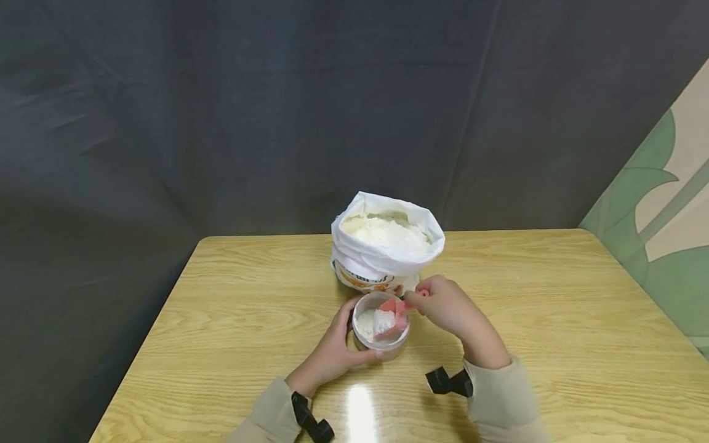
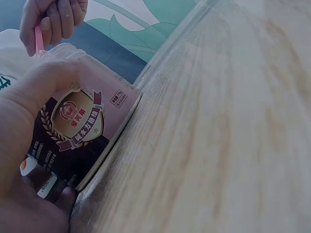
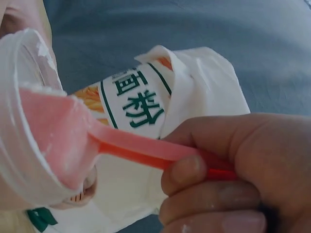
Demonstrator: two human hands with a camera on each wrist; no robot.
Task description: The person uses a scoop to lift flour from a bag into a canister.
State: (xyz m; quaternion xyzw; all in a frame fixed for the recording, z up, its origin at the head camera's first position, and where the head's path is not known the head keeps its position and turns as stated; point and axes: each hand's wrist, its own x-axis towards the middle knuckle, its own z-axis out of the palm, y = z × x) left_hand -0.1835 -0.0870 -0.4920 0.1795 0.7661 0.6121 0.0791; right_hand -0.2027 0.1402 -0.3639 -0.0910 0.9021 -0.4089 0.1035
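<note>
A round plastic jar with a pink and dark printed label stands on the table and holds white powder. My left hand grips the jar, thumb on the near side and fingers round the far side. My right hand holds a pink scoop by its handle, fingers curled round it. The scoop's bowl is inside the jar's mouth, with white powder in it. Right behind the jar stands an opened white flour bag, its top rolled down and filled with flour.
The wooden table stretches to both sides of the hands. A dark cloth hangs behind its back edge. At the right is a wall painted with green leaves. Black wrist mounts sit at both cuffs.
</note>
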